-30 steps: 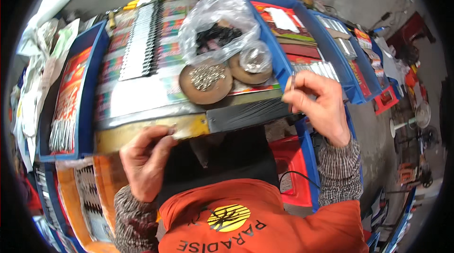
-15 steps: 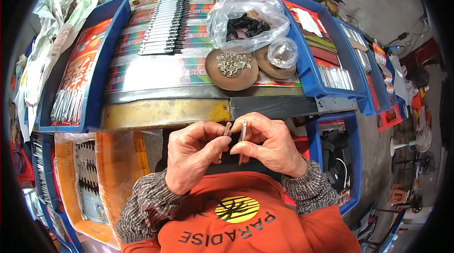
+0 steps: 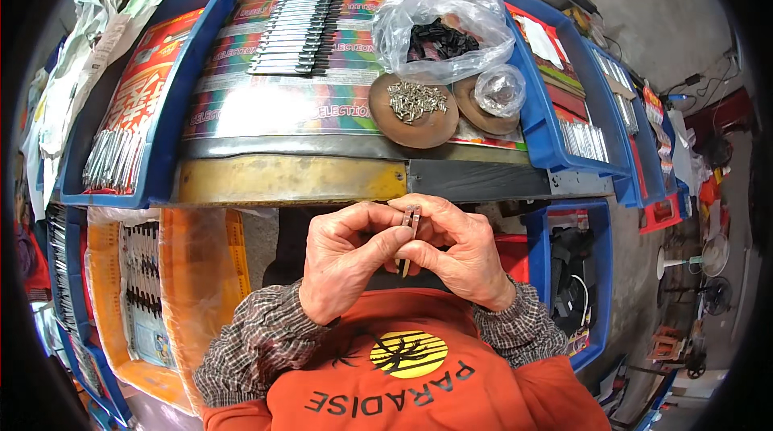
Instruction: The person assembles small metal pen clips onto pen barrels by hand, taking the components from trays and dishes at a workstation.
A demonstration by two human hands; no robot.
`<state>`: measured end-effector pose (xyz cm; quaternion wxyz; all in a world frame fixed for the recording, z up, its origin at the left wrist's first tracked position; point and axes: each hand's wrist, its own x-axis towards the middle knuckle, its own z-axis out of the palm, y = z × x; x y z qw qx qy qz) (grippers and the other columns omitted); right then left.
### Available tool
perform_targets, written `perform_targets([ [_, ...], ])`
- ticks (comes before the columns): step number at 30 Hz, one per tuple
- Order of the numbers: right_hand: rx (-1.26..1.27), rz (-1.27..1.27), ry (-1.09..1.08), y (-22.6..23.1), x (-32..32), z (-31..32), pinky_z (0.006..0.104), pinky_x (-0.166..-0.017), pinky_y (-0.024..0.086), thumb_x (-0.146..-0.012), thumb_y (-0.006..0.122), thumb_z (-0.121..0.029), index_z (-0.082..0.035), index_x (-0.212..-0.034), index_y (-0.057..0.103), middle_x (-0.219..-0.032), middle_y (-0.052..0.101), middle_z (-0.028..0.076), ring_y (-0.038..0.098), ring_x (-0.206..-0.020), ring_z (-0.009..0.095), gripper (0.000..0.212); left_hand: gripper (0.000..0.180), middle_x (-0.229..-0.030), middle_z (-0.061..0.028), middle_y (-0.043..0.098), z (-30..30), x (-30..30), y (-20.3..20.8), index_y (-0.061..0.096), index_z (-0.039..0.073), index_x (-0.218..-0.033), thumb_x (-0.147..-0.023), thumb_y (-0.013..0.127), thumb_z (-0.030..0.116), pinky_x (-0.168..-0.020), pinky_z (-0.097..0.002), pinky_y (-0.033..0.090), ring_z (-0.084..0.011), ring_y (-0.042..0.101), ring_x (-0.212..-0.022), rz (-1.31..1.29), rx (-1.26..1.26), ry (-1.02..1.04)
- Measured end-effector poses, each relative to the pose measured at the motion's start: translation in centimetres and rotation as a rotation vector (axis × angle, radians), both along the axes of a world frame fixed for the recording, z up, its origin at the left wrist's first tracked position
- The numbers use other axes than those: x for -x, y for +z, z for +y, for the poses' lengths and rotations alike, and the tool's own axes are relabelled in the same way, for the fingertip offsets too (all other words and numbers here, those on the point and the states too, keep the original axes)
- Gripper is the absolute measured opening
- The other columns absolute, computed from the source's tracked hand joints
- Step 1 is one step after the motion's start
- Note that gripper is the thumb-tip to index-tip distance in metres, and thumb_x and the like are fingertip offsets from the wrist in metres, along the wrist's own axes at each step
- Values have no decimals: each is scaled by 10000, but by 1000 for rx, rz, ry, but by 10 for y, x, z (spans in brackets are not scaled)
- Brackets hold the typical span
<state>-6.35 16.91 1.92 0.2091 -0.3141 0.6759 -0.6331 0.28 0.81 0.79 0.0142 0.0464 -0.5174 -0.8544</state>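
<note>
Close to my body, just off the table's front edge, my left hand (image 3: 345,255) pinches a narrow metal strip (image 3: 407,216) between thumb and fingers. A second narrow strip (image 3: 415,218) is pinched the same way by my right hand (image 3: 460,250). Both strips stand upright side by side, so near that I cannot tell whether they touch. Thumbs and fingertips cover their middle parts, while thin lower ends poke out beneath. On the table beyond, a round brown dish (image 3: 386,121) carries a heap of small metal pins (image 3: 416,101).
A row of long metal pieces (image 3: 298,24) lies on the table behind. Right of it are a plastic bag (image 3: 483,0) of black parts and a blue tray (image 3: 543,137). Another blue tray (image 3: 165,141) stands left. Below are an orange-lined box (image 3: 189,270) and a blue bin (image 3: 600,270).
The two strips, apart before, are now side by side. My left hand has moved right toward my right hand. The whole view has shifted slightly.
</note>
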Motion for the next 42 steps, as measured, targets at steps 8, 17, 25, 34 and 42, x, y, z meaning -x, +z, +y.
perform_targets([
  [8,-46,20,-20,-1,-3,-2,213,-571,511,-874,665,-12,5,-1272,543,-793,663,45,618,-654,62,417,118,-860,-78,675,0,-1,-5,664,-46,-992,-911,640,37,-591,-227,524,-115,635,-695,13,-51,-1],
  [17,-78,5,-2,-3,-4,-3,207,-551,502,-872,666,-15,0,-1286,549,-803,671,43,624,-646,64,430,116,-837,-88,662,-1,0,-12,666,-52,-978,-906,647,36,-590,-243,523,-128,616,-667,-11,-144,-38],
  [25,-85,-27,-2,-4,-2,-3,211,-548,502,-870,671,-25,4,-1304,535,-804,675,50,630,-643,68,456,102,-815,-78,654,0,3,-15,663,-50,-954,-902,651,36,-574,-241,512,-113,603,-657,-28,-149,-33],
  [34,-15,-2,215,16,24,11,224,-536,487,-873,673,-42,39,-985,650,-866,652,77,606,-621,91,140,54,-693,-20,601,-19,5,-2,652,-40,-909,-898,644,12,-516,-218,436,-66,541,-586,-44,-4,-373],
  [42,83,56,-20,8,24,3,216,-540,505,-875,668,-23,44,-917,638,-855,648,72,625,-628,90,85,151,-785,-34,646,-5,9,0,645,-19,-988,-853,701,17,-553,-210,461,-60,568,-644,226,539,40],
])
